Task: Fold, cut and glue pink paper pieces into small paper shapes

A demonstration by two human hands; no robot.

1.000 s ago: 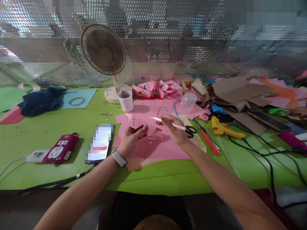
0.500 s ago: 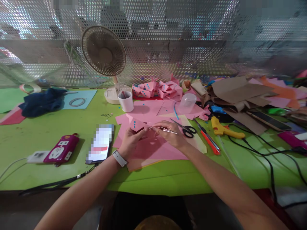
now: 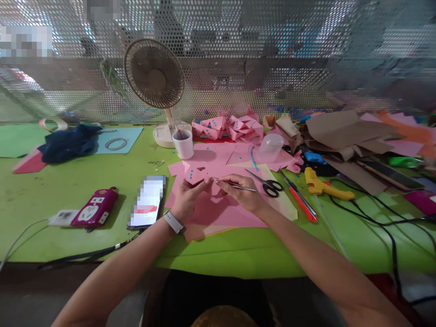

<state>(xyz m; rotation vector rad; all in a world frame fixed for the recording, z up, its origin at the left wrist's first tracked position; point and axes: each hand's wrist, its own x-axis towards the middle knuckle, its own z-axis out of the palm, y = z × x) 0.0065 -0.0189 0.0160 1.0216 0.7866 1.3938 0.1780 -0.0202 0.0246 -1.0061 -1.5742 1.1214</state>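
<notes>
My left hand (image 3: 188, 196) holds a small folded pink paper piece with blue dots (image 3: 194, 174) above the pink paper sheets (image 3: 225, 213) on the green table. My right hand (image 3: 242, 190) grips thin metal tweezers (image 3: 235, 184), whose tip points left and meets the folded piece near my left fingertips. A white watch sits on my left wrist. Black-handled scissors (image 3: 269, 185) lie just right of my right hand.
A phone (image 3: 147, 201) and a pink power strip (image 3: 94, 210) lie to the left. A white cup (image 3: 183, 143), a fan (image 3: 155, 75), a pile of folded pink pieces (image 3: 228, 127), a clear plastic cup (image 3: 270, 146), an orange cutter (image 3: 299, 197) and a yellow glue gun (image 3: 323, 186) surround the sheets.
My right hand lowered and turned the tweezers from a raised position down to the folded piece. My left hand brought the dotted piece up to meet the tip. The view shifted slightly.
</notes>
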